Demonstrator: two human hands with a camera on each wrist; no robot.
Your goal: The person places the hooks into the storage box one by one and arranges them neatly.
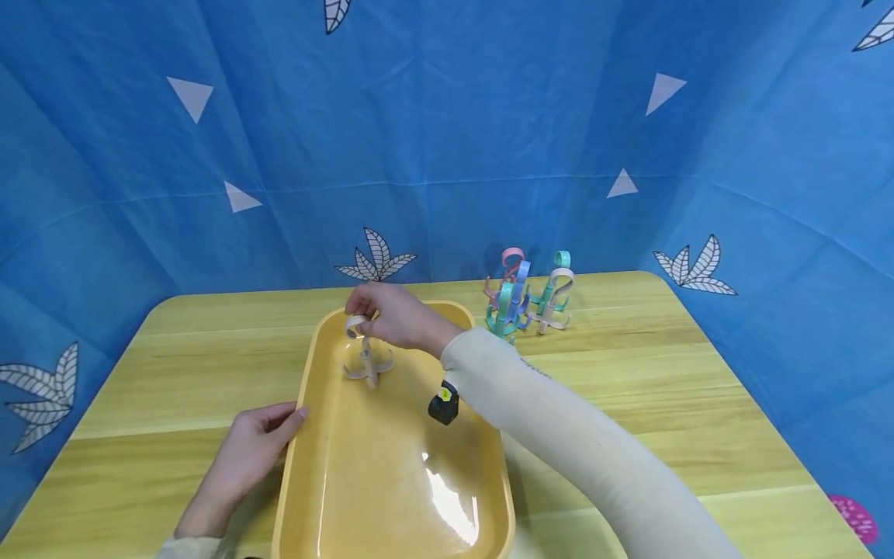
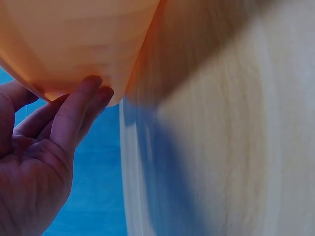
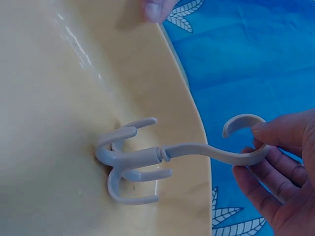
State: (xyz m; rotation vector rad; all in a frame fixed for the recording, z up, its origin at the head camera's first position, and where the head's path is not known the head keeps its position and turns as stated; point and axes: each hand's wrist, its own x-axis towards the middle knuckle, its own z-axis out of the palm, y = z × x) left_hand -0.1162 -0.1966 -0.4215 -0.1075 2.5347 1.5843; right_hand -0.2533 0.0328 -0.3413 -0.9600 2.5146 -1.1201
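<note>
My right hand [image 1: 394, 314] pinches the curved top of a pale multi-prong rotating hanger hook [image 1: 369, 363]. In the right wrist view, the thumb and fingers of the right hand [image 3: 285, 172] hold the loop, and the hook's upturned prongs [image 3: 142, 199] stand inside the yellow tray, by its wall. At the tray's left side, my left hand [image 1: 251, 446] grips the rim of the yellow tray [image 1: 288, 473]. The left wrist view shows the left hand [image 2: 49, 132] with its fingers against the tray's outer wall [image 2: 74, 44] and the thumb at the rim.
Several more hanger hooks stand behind the tray to the right: a pink one [image 1: 513, 253], a blue one [image 1: 520, 287], green ones [image 1: 504, 303] and a pale one [image 1: 548, 307]. The wooden table [image 1: 663, 404] meets a blue patterned cloth [image 1: 447, 140] at the back. A black wrist device [image 1: 443, 404] shows below the right sleeve.
</note>
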